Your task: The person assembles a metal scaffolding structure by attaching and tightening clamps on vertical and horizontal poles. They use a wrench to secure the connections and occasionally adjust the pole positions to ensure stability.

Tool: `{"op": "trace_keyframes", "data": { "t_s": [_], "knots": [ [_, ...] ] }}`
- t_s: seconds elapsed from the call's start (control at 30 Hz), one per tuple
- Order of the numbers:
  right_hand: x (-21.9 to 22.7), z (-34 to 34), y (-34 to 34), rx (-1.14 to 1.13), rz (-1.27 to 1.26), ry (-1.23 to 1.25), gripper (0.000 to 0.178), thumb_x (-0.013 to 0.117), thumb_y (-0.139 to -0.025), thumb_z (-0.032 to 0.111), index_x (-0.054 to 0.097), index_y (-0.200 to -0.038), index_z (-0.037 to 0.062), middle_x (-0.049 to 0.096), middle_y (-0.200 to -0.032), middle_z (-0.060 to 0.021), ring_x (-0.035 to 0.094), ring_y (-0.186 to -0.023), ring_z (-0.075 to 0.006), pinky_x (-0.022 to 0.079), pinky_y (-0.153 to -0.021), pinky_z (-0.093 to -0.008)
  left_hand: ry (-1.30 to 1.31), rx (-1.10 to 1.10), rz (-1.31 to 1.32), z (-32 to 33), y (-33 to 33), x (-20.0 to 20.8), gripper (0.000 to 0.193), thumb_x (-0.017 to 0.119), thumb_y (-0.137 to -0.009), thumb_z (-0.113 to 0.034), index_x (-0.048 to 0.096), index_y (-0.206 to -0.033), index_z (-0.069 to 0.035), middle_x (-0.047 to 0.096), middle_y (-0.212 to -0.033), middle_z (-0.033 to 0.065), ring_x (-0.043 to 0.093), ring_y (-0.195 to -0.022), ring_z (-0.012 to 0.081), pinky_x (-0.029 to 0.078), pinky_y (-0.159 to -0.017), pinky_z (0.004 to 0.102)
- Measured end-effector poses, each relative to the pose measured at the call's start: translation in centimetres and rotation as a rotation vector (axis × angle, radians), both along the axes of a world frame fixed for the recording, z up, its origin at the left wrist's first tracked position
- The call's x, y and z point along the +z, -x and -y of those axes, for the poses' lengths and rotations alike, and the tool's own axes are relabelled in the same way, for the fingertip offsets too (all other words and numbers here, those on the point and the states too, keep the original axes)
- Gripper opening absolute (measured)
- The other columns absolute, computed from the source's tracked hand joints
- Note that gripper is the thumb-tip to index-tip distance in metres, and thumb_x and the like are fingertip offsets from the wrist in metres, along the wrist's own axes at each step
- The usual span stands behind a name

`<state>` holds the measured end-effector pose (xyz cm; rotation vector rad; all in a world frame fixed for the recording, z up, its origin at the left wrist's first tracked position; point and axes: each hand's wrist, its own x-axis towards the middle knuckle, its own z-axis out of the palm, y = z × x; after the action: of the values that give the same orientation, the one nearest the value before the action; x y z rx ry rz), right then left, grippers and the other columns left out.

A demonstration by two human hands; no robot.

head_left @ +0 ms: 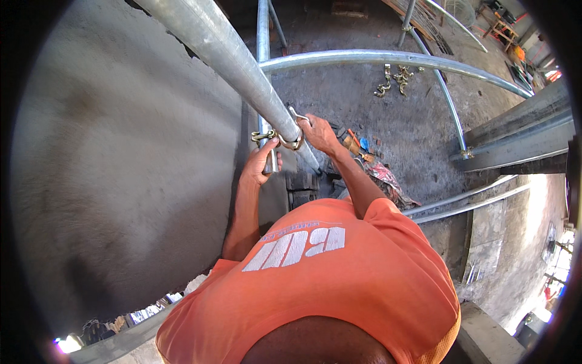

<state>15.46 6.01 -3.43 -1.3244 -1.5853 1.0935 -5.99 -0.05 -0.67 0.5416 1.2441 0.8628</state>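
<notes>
The head view gives me the joint between two scaffold tubes, with a bare hand on each side. The left hand [259, 162] is closed around the end of the thinner-looking tube [263, 30], its thumb up against the metal fittings. The right hand [320, 134] has its fingers clamped on a bright metal piece jutting from the coupler [290, 144]; whether that's a flap or a separate tool, I can't tell from here.

The coupler sits around the thick post [224, 54], low down, and its other half meets the tube just above the left hand. So I'd judge the fitting in place and the fastening partly done; with that piece standing out, closing or tightening looks left. How tight it is doesn't show.

The coupler's long axis lies across the gap, from tube to post, while the jutting piece points up and leftward from the right fingers. The post slants from upper left down toward the floor; the tube runs nearly straight up the picture, behind the post.

Farther out, a curved-looking rail [364, 57] crosses, and loose couplers [383, 82] lie on the floor beyond it.
</notes>
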Motion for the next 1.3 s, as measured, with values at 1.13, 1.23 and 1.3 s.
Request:
{"op": "trace_keyframes", "data": {
  "t_s": [1.13,1.23,1.3],
  "knots": [
    [-9.2,-3.8,0.0,0.068,0.244,-0.291,0.025,0.046,-0.097,0.024,0.062,-0.096,0.0051,0.066,-0.088,-0.0232,0.063,-0.084,-0.0445,0.048,-0.068,-0.0520,-0.005,-0.157,0.047,-0.4,0.2,-1.7,0.035,0.075,-0.087,-0.042,0.063,-0.102,-0.012,0.064,-0.071,0.0020,0.064,-0.060,0.0148,0.053,-0.051,0.0308],
    [-7.7,-3.1,-0.2,0.078,0.203,-0.259,0.025,0.046,-0.097,0.024,0.062,-0.098,0.0047,0.066,-0.090,-0.0234,0.063,-0.086,-0.0452,0.049,-0.069,-0.0518,0.005,-0.148,0.048,-0.6,0.6,-2.0,0.035,0.075,-0.087,-0.042,0.063,-0.102,-0.012,0.064,-0.071,0.0022,0.064,-0.060,0.0149,0.054,-0.051,0.0309],
    [-6.6,-2.9,0.0,0.078,0.152,-0.250,0.025,0.047,-0.098,0.024,0.062,-0.099,0.0045,0.066,-0.091,-0.0236,0.063,-0.088,-0.0457,0.049,-0.070,-0.0517,0.009,-0.149,0.048,-0.9,1.0,-2.3,0.035,0.075,-0.087,-0.041,0.063,-0.102,-0.012,0.064,-0.071,0.0023,0.064,-0.060,0.0150,0.054,-0.051,0.0310]
  ]
}}
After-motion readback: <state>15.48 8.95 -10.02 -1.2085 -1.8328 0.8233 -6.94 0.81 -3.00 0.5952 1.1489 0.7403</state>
